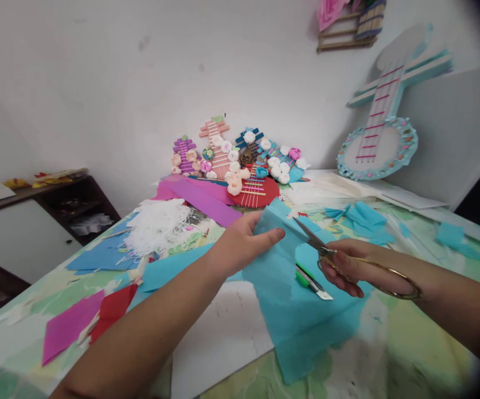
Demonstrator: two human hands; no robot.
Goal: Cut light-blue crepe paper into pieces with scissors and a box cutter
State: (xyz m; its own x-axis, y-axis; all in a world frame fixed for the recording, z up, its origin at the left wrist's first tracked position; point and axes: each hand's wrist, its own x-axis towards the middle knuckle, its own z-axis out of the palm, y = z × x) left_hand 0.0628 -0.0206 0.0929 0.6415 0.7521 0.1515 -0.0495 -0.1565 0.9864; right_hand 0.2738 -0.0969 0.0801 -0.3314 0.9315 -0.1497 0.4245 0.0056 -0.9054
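My left hand [250, 241] pinches a piece of thin turquoise tissue paper [277, 263] between thumb and fingers, raised above the table. To its right, my right hand [346, 266] grips a pair of scissors [312, 238], with the fingers in the handles. The scissor blades point up and left, close to the right edge of the held paper; whether they touch it I cannot tell. Under my hands lies a larger turquoise sheet [306, 338]. A green utility knife [311, 281] rests on that sheet, between the two hands.
White card [221, 338] lies at the front. Shredded white paper [157, 227], magenta paper [71, 327] and red paper [113, 310] are on the left. Turquoise scraps [364, 219] lie on the right. Several decorated guitar-shaped crafts [256, 194] stand by the wall, with a larger one [379, 141] at right.
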